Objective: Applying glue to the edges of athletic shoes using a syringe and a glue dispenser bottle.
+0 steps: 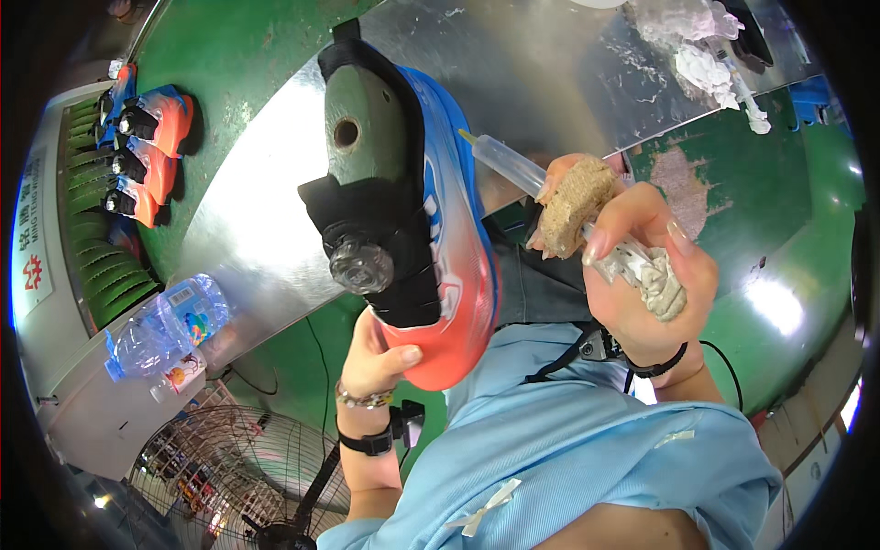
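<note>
My left hand [374, 362] is closed around the toe end of a sneaker [451, 284], blue fading to coral red, with a green shoe last [359, 119] inside. A black tongue [390, 225] and a clear round plastic piece [362, 267] lie over the shoe's opening. To the right, my right hand [632, 302] is closed on a clear syringe [510, 165], its yellowish tip pointing at the shoe. The same hand also holds a tan crumbly-looking block [579, 202] and a greyish-white wad [662, 284]. Its grip on the syringe is partly hidden by the block.
Several similar sneakers [156, 174] stand at the far left beside a rack with green slats [96, 229]. A plastic bottle [174, 321] lies near a wire fan [229, 467]. Crumpled white material [701, 78] lies on the metal worktop [541, 64] at the far right.
</note>
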Demonstrator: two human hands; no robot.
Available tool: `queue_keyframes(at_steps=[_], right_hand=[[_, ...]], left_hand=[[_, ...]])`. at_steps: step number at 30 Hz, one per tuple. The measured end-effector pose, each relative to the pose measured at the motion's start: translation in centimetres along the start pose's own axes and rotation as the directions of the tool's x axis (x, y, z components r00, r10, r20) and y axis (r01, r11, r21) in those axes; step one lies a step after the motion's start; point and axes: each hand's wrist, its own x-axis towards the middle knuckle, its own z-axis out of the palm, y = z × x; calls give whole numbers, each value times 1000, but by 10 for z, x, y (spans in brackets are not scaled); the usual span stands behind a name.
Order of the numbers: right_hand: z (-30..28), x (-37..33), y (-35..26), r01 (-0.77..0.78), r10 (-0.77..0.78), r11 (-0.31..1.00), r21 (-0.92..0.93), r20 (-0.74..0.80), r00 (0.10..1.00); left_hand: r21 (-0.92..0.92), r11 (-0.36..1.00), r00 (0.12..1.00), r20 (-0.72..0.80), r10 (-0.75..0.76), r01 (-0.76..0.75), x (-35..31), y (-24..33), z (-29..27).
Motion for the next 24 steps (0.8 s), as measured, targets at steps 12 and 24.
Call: queue_keyframes(at_steps=[12, 24], right_hand=[[-3, -18, -33, -117, 131, 985, -127, 111, 985], [1, -49, -70, -234, 234, 971, -50, 5, 972]], left_hand=[[-73, 994, 993, 81, 91, -85, 26, -22, 21], [-506, 855, 931, 355, 84, 116, 43, -61, 28]])
